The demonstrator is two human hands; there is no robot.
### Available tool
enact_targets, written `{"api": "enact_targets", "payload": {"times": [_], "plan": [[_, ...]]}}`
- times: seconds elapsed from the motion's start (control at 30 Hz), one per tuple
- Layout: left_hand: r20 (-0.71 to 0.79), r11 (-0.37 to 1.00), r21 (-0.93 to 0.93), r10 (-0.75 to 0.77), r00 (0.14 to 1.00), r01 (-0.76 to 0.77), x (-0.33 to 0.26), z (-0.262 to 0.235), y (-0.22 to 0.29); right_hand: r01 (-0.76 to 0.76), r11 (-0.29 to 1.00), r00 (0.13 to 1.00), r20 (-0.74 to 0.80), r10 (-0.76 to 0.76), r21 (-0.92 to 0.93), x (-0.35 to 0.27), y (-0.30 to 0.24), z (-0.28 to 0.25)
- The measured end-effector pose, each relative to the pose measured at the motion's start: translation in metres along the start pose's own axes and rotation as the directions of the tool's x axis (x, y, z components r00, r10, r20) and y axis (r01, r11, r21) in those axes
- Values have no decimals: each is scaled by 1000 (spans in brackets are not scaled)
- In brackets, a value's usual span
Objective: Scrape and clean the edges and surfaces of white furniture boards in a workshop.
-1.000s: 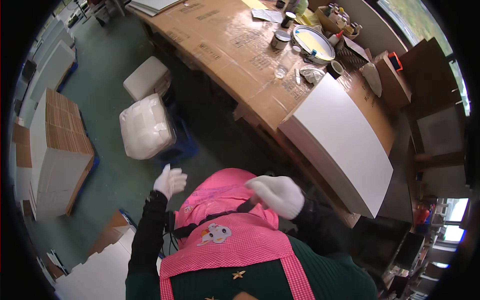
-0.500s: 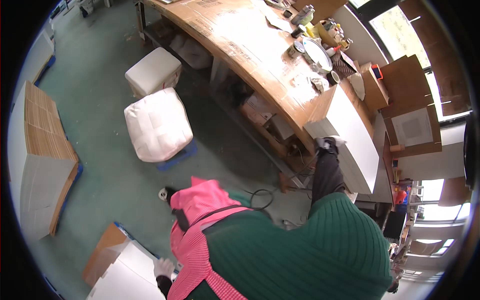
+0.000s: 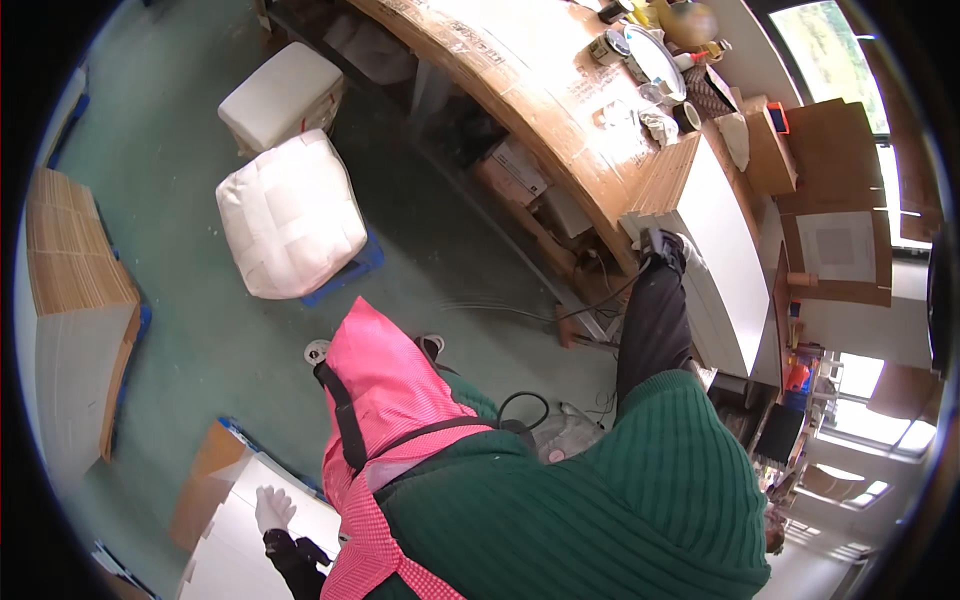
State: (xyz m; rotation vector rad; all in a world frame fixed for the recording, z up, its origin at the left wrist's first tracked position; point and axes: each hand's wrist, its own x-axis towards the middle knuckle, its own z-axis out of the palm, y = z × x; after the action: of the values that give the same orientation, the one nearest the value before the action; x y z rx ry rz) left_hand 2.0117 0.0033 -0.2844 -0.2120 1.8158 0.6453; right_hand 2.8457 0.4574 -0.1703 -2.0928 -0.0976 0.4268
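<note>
My left hand (image 3: 273, 508), in a pale glove, is open over a stack of white boards (image 3: 228, 556) at the lower left. Its fingers are spread, and I cannot tell whether they touch the top board. My right hand (image 3: 662, 247) is at the near left edge of another white board stack (image 3: 728, 275) on the workbench's end. A dark strap and cuff cover much of that hand, so its fingers are mostly hidden.
A cardboard-covered workbench (image 3: 560, 110) runs across the upper right, with a tin (image 3: 608, 47) and a roll of tape (image 3: 686, 117) on it. Two white padded blocks (image 3: 290, 215) sit on the floor ahead. A tall board stack (image 3: 80, 330) stands left. A cable (image 3: 525, 312) hangs near the bench.
My left hand has moved left and away from my body, out over the white boards. My right hand remains by the bench stack. The view has shifted a little.
</note>
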Motion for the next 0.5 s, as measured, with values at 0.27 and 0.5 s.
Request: {"api": "enact_targets", "payload": {"times": [0.27,0.5], "plan": [[141,974,206,-125,982,95,-49,153,-17,-4,1000,1000,17,4,17,33,-11,13],[150,979,172,-137,979,111,-43,122,-13,23,995,999,34,-20,-98,29,-3,21]]}}
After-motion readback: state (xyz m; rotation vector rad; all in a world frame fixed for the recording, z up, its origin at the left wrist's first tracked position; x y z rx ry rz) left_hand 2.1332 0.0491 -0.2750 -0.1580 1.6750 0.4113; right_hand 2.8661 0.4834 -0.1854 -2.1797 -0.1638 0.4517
